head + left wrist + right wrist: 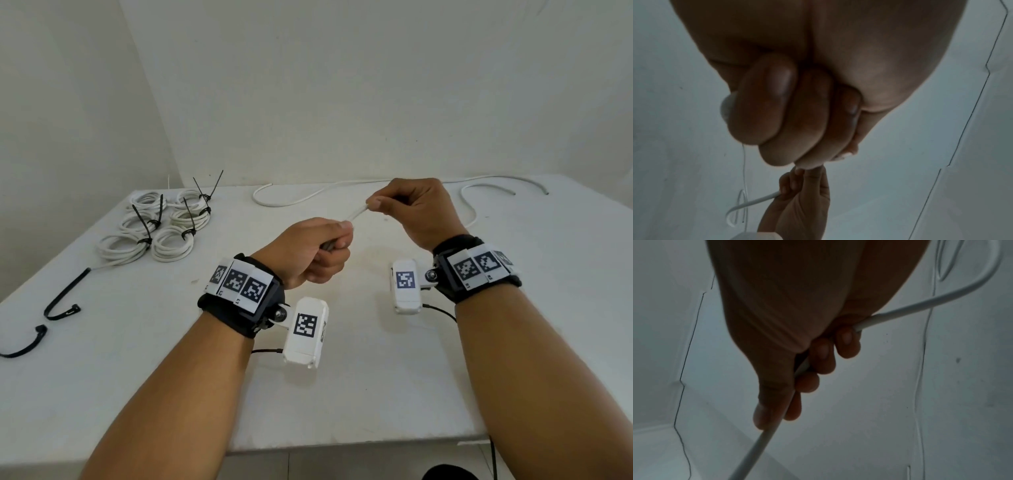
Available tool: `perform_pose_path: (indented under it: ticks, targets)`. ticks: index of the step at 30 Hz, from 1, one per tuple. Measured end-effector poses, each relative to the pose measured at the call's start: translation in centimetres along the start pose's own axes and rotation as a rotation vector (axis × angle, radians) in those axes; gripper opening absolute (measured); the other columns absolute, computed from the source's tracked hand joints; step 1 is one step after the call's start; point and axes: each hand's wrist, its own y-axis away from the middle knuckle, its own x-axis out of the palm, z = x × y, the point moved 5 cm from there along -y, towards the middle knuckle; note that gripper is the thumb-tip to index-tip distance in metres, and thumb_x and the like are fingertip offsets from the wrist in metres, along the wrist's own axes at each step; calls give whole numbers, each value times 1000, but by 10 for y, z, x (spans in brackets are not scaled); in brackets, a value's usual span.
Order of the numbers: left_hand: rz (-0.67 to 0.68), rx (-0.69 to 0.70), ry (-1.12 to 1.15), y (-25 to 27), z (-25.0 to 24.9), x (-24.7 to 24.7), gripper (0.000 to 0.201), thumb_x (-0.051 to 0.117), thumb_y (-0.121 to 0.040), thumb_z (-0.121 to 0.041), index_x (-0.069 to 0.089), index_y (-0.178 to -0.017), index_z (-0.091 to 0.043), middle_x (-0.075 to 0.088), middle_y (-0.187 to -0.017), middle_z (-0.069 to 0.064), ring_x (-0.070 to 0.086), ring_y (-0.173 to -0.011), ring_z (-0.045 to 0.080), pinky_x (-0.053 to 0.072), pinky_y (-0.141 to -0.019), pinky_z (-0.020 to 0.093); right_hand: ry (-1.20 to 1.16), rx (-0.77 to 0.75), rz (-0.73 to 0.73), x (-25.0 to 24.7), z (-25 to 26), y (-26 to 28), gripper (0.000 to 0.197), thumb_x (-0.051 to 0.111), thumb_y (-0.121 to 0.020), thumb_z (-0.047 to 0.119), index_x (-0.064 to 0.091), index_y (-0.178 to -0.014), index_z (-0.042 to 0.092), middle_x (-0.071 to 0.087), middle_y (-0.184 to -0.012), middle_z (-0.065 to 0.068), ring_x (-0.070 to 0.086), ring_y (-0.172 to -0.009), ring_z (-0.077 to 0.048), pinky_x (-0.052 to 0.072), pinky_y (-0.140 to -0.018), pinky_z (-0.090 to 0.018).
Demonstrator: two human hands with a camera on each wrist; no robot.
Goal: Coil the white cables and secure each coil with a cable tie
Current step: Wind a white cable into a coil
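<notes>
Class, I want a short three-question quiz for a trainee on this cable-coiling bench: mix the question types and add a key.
1. True or false: both the left hand and the right hand have a grip on the same white cable.
2. How many tied coils lie at the table's far left?
A) three B) six C) nine
3. Fill in: the loose black cable ties lie on the table to the ____ of the left forearm.

Key: 1 true; 2 B; 3 left.
</notes>
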Motion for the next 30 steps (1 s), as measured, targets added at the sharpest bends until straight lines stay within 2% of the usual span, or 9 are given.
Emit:
perform_pose_path:
  ticks: [4,7,13,16,18,19,21,25,30]
  targets:
    - [22,52,120,2,-7,-4,34,39,-95,-33,42,-65,-18,25,-45,-8,18,-40,7,16,-40,20,-11,27,37,13,0,2,9,77,-84,30,77,-77,25,66,-61,11,52,-57,-6,42,-60,-25]
    - [0,165,265,1,-14,-6,38,35,-98,-33,46,-64,-19,29,-44,-10,23,-39,6,19,-39,20,36,77,190,36,4,6,28,67,-92,36,73,-64,40,58,-53,14,42,-49,-4,36,-51,-18]
    - [-235,340,509,-5,-16,-18,34,30,-104,-27,41,-74,-14,31,-52,-5,30,-45,12,32,-47,25,282,126,391,59,7,13,45,53,-100,35,60,-61,16,48,-52,2,39,-46,-11,35,-51,-20]
    - [-388,395,558,-8,-16,-26,36,28,-106,-23,41,-75,-12,30,-53,-3,30,-45,13,34,-47,26,333,145,458,66,7,15,44,55,-99,41,63,-58,27,50,-52,6,42,-49,-11,37,-52,-17]
    - [-515,428,532,-7,-15,-33,35,28,-107,-20,40,-75,-12,30,-53,-3,29,-45,13,34,-47,26,355,165,542,73,8,19,32,54,-98,44,74,-75,33,53,-57,9,44,-50,-5,38,-55,-13]
    - [-563,434,520,-7,-14,-37,35,28,-107,-19,40,-75,-12,30,-52,-3,29,-45,13,34,-47,25,356,159,583,78,9,22,35,54,-98,45,76,-88,21,52,-60,6,43,-51,-5,39,-57,-16]
    - [-634,429,447,-8,-11,-44,34,29,-106,-17,40,-74,-12,30,-51,-4,29,-44,13,33,-47,26,374,143,606,83,10,23,45,54,-98,44,72,-96,3,48,-61,1,38,-51,-7,35,-55,-19]
    - [-722,379,37,-7,-10,-48,36,29,-106,-19,39,-72,-12,34,-49,-8,35,-44,13,35,-52,30,453,115,568,77,16,23,26,59,-98,39,77,-99,20,50,-55,12,46,-48,3,34,-49,-8]
    - [-774,225,-442,-7,-6,-43,37,32,-106,-28,43,-73,-13,42,-55,-8,45,-56,16,42,-56,20,499,83,583,73,21,25,19,62,-95,33,78,-99,24,61,-64,14,52,-54,4,36,-50,-9]
